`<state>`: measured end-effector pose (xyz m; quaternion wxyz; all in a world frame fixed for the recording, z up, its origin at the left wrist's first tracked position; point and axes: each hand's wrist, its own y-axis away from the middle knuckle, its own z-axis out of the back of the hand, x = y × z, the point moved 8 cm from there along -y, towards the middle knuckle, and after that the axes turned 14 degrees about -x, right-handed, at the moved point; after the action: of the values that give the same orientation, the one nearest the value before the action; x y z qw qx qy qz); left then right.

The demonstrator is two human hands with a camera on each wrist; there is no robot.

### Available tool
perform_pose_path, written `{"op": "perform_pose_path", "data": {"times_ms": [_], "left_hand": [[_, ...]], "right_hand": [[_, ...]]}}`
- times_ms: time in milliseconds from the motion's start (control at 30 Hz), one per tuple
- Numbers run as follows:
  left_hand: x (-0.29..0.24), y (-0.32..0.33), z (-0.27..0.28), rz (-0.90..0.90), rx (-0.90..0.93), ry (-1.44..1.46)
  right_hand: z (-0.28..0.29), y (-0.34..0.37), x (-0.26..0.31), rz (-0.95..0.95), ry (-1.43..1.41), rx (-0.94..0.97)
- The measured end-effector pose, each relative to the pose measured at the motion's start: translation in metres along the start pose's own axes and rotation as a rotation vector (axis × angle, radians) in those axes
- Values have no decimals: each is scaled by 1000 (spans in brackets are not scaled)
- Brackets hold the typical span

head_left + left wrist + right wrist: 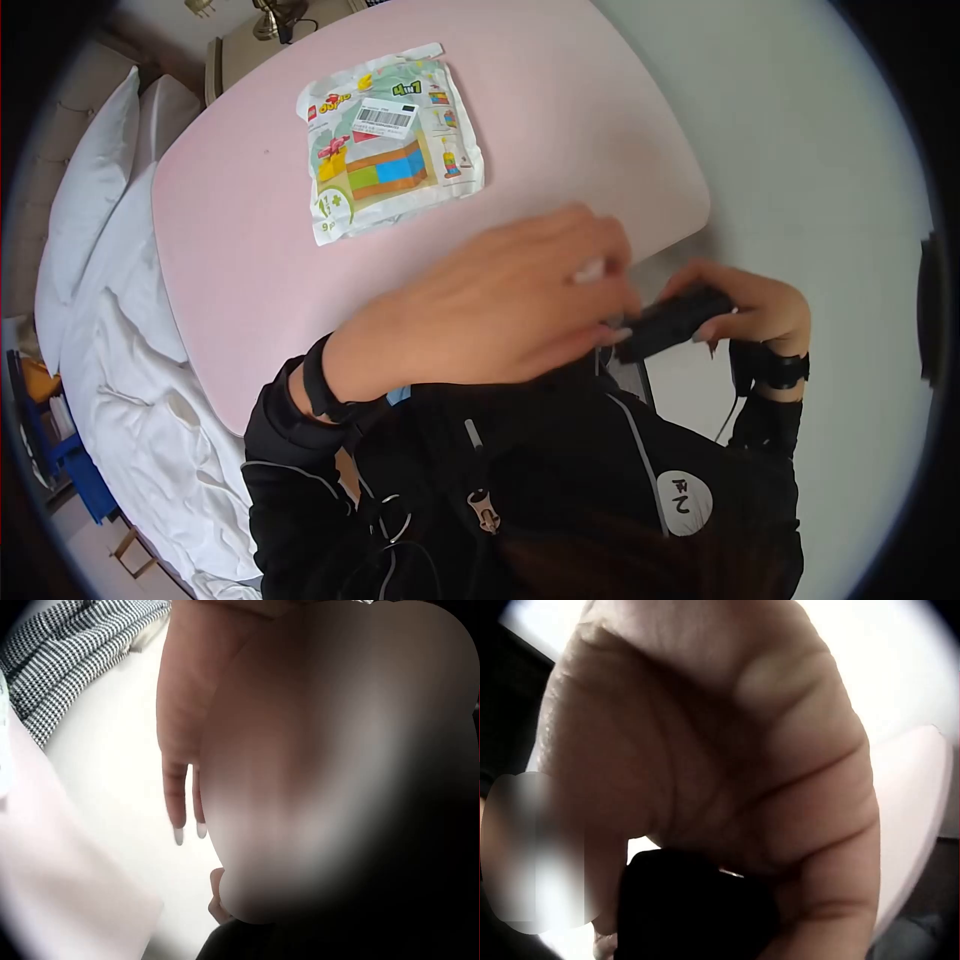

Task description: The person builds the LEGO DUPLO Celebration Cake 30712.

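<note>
My right hand [765, 305] grips a small black oblong object [680, 322], fingers over its top and thumb underneath. In the right wrist view the same dark block [697, 907] sits between the thumb and the bent fingers. My left hand [500, 290] is motion-blurred, its fingertips right at the near end of that object. Two of its fingers hang fairly straight in the left wrist view, while a blurred patch hides the rest; I cannot tell whether it pinches anything. A white Lego Duplo bag [395, 165] with a barcode label lies flat on the pink table [230, 270].
Left of the table is a bed with a white quilt [150, 400] and a pillow [95, 190]. Beyond the far edge stands a cabinet [235, 70] with a metal object on it. Pale floor [820, 150] runs along the right side. Checked cloth [75, 652] shows in the left wrist view.
</note>
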<state>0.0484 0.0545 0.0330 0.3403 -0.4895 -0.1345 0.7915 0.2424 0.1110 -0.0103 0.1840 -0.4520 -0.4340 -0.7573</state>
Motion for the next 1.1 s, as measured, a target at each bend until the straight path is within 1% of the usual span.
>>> {"op": "perform_pose_path", "data": {"times_ms": [33, 67, 100, 133, 200, 267, 333, 367, 433, 467, 533, 567, 600, 633, 667, 700, 733, 767, 833, 867, 933, 967, 1000, 1033, 1067, 1100], "left_hand": [[0, -24, 2, -6, -2, -2], [-1, -24, -15, -59, 98, 1], [-3, -23, -31, -113, 197, 3], [0, -27, -36, -117, 194, -2], [7, -27, -57, -37, 383, 95], [6, -41, -50, -57, 381, 47], [5, -46, -47, -69, 397, 16], [6, -47, -47, -54, 387, 29], [4, -50, -48, -36, 375, 43], [2, -52, -49, -30, 388, 78], [1, -57, -47, -26, 397, 107], [2, -63, -43, -43, 352, 67], [3, -67, -39, -58, 305, 28], [6, -69, -39, -53, 302, 29], [5, -72, -38, -112, 272, -14], [3, -74, -37, -176, 241, -59], [3, -77, -36, -178, 239, -62], [2, -78, -35, -196, 232, -89], [1, -81, -33, -216, 229, -117], [2, -82, -32, -208, 228, -107], [3, -83, -29, -200, 225, -96], [3, -85, -24, -181, 190, -33], [4, -86, -19, -161, 155, 29], [5, -87, -17, -159, 153, 29], [9, -86, -18, -95, 216, 104], [13, -84, -19, -31, 280, 179]], "right_hand": [[10, 3, 5, -82, 18, 50], [1, 4, -8, -166, 33, 102], [-9, -1, -11, -134, 3, 97], [-13, -5, -14, -129, 9, 95], [-23, -8, -18, -161, 27, 151], [-19, -3, -6, -160, 87, 147], [-11, 0, 11, 92, 167, 63], [-8, 2, 12, 90, 161, 62], [-5, 10, 16, 94, 139, 183], [-1, 10, 18, 93, 138, 182], [2, 11, 9, -152, -35, 249], [1, 10, 3, -154, -36, 252], [-3, 7, -3, -157, -123, 270], [-8, 4, 0, -161, -211, 289], [-14, 3, -1, -164, -213, 293], [-16, -3, -3, -118, -97, 201], [-16, -9, 2, -67, 19, 108], [-22, -8, 3, -64, 20, 107], [-15, -6, 34, 352, 192, -121], [-13, -5, 36, 351, 191, -124], [-13, -1, 39, 402, 235, -28], [-6, -2, 37, 401, 236, -28], [-6, -1, 30, 270, -73, 142], [-10, 1, 28, 130, -381, 309], [-5, -1, 26, 129, -379, 313], [-5, -3, 18, 49, -319, 329]]}}
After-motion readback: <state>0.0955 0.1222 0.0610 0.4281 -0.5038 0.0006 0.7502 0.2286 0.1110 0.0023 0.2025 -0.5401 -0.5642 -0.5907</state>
